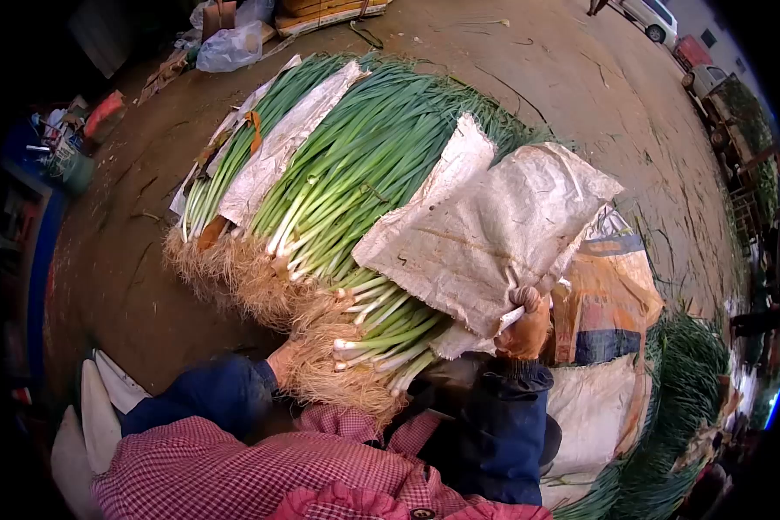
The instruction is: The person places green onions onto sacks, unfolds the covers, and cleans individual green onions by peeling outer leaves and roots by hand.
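Observation:
A big heap of green onions (pixel 364 165) lies before me, with long green leaves pointing away and shaggy roots (pixel 321 373) facing me. My left hand (pixel 283 360) is against the roots at the near end, its fingers hidden behind them. At the right, my right hand (pixel 526 328) is closed around the gathered near edge of a whitish woven sack (pixel 494 234). That sack drapes over the right part of the onions. A second strip of sacking (pixel 290 143) runs between the onions further left.
Another pile of green leaves (pixel 689 373) is at the right, beside a patched orange and white sack (pixel 611 295). Clear plastic bags (pixel 230 48) lie at the back left. Parked vehicles (pixel 650 17) stand far off at the upper right on the brown ground (pixel 572 78).

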Demonstrator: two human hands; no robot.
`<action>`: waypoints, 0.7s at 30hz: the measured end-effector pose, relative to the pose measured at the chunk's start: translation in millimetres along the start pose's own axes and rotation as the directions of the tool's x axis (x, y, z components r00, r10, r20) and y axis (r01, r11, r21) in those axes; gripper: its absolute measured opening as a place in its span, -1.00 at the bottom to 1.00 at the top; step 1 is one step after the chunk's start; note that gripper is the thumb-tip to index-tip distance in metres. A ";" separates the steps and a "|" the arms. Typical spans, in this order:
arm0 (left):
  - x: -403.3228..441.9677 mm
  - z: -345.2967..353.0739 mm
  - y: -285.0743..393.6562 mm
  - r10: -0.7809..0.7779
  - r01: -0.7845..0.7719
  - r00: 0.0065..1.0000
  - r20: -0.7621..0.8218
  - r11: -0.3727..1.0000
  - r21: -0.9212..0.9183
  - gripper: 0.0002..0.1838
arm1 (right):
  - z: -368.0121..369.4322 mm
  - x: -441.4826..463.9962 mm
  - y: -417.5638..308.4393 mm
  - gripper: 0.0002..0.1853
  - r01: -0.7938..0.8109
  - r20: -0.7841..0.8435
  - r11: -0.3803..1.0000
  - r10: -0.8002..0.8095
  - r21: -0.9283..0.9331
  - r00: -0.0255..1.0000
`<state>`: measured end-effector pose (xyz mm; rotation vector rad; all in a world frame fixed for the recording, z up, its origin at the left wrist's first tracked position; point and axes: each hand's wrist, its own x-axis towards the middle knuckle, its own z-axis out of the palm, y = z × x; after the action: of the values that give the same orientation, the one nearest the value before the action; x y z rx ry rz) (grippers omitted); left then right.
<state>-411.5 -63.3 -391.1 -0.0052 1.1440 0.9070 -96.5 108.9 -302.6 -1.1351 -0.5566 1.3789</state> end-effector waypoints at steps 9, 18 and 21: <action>1.2 -13.6 -51.2 -0.048 0.133 0.954 0.295 0.952 -0.275 -0.24 | 129.7 -43.4 -38.3 -0.61 0.169 0.415 0.972 -0.088 -0.162 0.906; -23.0 -91.4 35.9 0.297 -0.254 0.950 0.101 0.916 -0.310 -0.32 | 272.0 -18.3 -76.8 -0.68 0.254 0.851 0.963 -0.206 0.089 0.483; -24.1 -133.3 90.4 0.451 -0.430 0.892 0.011 0.858 -0.280 -0.34 | 315.1 13.5 -61.6 -0.81 0.435 0.930 0.884 -0.292 0.173 0.224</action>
<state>-573.7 -77.0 -394.0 0.0722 0.9548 1.4598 -337.2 225.8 -124.7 -0.0475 -1.6940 1.4744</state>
